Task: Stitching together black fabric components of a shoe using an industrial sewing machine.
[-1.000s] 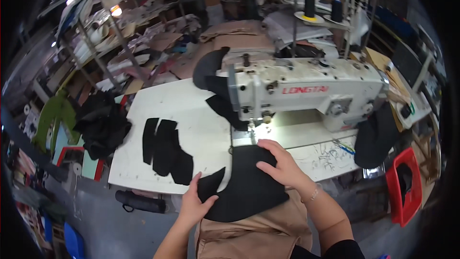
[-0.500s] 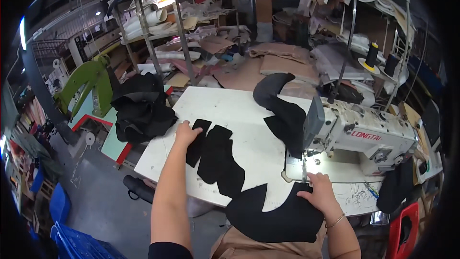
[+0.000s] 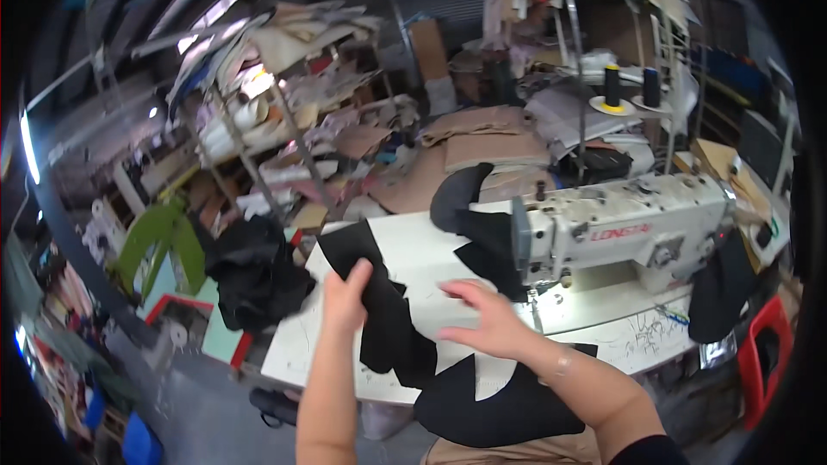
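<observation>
**Black fabric pieces at the sewing table**

Head view: the left hand (image 3: 346,300) pinches a black fabric strip (image 3: 355,251), lifted over the white table (image 3: 413,250) near its left edge, above a stack of black pieces (image 3: 392,336). The right hand (image 3: 482,320) hovers, fingers spread, over mid-table. A large curved black panel (image 3: 508,400) overhangs the front edge. The sewing machine (image 3: 620,228) stands at the right.

left hand (image 3: 346,300) lifting black fabric piece (image 3: 357,251) — sewing machine (image 3: 629,228)
</observation>
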A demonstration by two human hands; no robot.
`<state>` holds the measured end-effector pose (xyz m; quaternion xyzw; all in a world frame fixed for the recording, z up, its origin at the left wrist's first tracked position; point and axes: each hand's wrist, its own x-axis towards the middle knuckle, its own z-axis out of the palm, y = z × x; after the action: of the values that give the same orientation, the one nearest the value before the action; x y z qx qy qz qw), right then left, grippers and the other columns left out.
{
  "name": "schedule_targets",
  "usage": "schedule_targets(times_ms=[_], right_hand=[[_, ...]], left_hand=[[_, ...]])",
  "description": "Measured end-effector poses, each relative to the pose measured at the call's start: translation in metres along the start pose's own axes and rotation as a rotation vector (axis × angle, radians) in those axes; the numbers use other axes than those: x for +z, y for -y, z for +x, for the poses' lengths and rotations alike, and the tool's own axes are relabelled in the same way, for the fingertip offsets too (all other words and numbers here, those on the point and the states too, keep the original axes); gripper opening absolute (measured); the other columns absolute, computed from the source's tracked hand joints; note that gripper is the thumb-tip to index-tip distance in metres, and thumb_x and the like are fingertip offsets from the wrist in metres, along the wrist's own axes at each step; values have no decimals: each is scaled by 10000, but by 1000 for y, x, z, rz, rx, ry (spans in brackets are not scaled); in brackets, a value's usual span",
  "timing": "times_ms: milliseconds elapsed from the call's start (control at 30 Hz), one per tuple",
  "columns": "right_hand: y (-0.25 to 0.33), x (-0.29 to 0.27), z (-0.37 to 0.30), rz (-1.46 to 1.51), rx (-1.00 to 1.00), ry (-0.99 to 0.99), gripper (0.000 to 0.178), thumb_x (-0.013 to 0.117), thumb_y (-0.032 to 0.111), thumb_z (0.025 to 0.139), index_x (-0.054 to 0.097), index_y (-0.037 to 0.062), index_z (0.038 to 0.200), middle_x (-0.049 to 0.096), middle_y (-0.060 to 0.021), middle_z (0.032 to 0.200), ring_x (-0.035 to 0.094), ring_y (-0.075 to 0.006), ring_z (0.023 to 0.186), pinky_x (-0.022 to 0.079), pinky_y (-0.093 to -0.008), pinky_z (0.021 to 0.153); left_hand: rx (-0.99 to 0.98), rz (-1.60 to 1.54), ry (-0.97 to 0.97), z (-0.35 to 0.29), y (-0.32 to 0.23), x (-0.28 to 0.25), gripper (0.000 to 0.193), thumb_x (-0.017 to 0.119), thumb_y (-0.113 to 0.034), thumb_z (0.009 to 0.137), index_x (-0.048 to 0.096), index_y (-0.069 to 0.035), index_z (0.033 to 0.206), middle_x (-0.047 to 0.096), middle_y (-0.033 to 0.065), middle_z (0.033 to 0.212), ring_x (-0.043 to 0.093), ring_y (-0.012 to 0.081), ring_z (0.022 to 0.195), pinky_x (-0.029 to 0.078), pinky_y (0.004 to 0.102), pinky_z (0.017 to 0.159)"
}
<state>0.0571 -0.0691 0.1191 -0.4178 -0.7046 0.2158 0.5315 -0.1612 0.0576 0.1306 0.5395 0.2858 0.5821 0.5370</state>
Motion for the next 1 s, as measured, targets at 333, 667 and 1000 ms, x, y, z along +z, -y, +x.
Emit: schedule_targets(times_ms=[333, 667, 1000], right_hand=[[11, 22, -15, 1034, 485, -105, 272, 696, 36, 832, 568, 22, 1072, 645, -31, 916, 606, -69, 791, 499, -207, 663], [13, 21, -32, 1125, 475, -178, 230, 684, -1, 827, 526, 62, 982, 607, 7, 836, 538, -31, 683, 406, -181, 524], [-5, 28, -42, 798, 356, -107, 277, 712, 131, 839, 573, 19, 1051, 611, -14, 868, 517, -54, 630, 420, -208, 531]], left_hand=[[287, 214, -181, -57, 2, 87, 189, 707, -90, 834, 654, 33, 967, 685, 62, 897, 617, 126, 804, 485, 264, 744], [318, 297, -255, -49, 21, 93, 212, 715, -123, 832, 658, 19, 980, 695, 82, 880, 619, 139, 803, 481, 278, 763], [283, 325, -233, -55, 18, 87, 241, 703, -146, 849, 648, 32, 1001, 693, 90, 914, 622, 154, 831, 476, 283, 786]])
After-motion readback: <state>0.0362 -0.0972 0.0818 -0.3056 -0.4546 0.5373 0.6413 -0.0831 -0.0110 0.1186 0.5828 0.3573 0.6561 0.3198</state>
